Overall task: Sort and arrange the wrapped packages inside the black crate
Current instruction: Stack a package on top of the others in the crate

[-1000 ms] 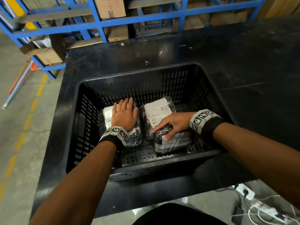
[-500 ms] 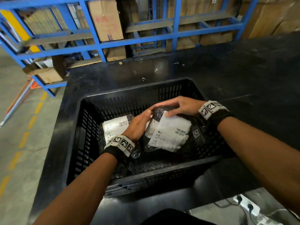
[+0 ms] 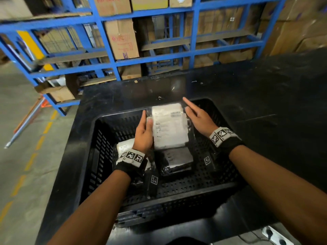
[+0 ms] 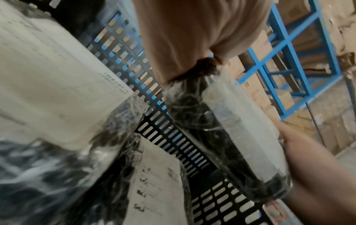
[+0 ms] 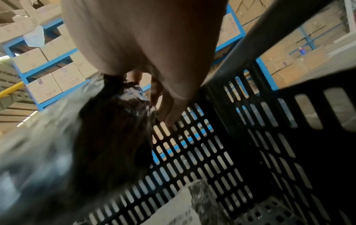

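From the head view, a black slotted plastic crate (image 3: 99, 156) sits on a black worktop (image 3: 247, 106). Above the crate's far half, both hands hold a plastic-wrapped dark package with a large white label (image 3: 169, 126), label side up. The left hand (image 3: 144, 133) grips its left edge, thumb on the label; the right hand (image 3: 198, 117) lies along its right edge with the forefinger pointing out straight, and whether the other fingers curl under cannot be told. On the crate floor lie two more wrapped packages: one (image 3: 177, 160) below the lifted one, another (image 3: 123, 147) partly under the left wrist.

Left wrist view: the fingers clasp the raised package's edge (image 4: 231, 137), over the crate floor.

Right wrist view: blurred; the package (image 5: 115, 129) sits against the palm, a fingertip near the crate's far wall.
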